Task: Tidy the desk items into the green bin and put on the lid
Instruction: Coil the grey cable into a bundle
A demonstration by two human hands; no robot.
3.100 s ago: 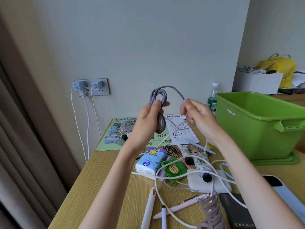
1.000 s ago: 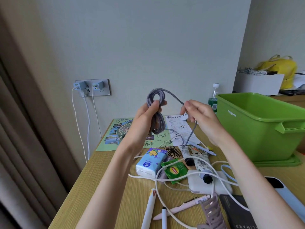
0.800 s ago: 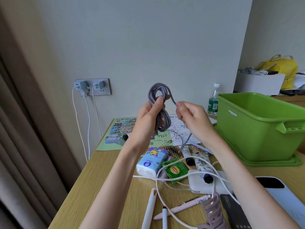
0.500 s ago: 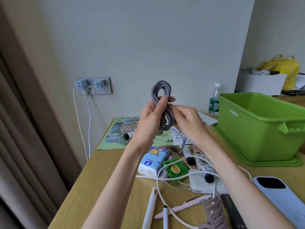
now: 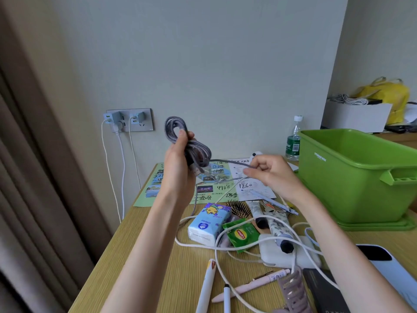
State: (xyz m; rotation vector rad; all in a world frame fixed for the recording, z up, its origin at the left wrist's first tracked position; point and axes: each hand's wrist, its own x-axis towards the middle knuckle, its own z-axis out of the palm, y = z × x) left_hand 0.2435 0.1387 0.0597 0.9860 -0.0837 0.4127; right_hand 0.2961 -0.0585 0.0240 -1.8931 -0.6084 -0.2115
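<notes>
The pale wooden surface (image 5: 158,256) stands against the wall. At its back lie a green leaflet (image 5: 153,188) and a handwritten white sheet (image 5: 250,188), with a water bottle (image 5: 293,141) upright near the wall. On the right the lid (image 5: 379,227) lies flat, and the green bin (image 5: 352,184) stands on it. In the middle a tissue pack (image 5: 208,224), hairbrush (image 5: 237,207), tea bag (image 5: 242,236), two tubes (image 5: 279,229) and a white power bank (image 5: 277,256) crowd together, with a white cable (image 5: 196,245) looped over them. Nearer lie a white pen (image 5: 206,288), a pink pen (image 5: 248,284), a hair clip (image 5: 291,290), a black notebook (image 5: 325,292) and a phone (image 5: 388,269).
</notes>
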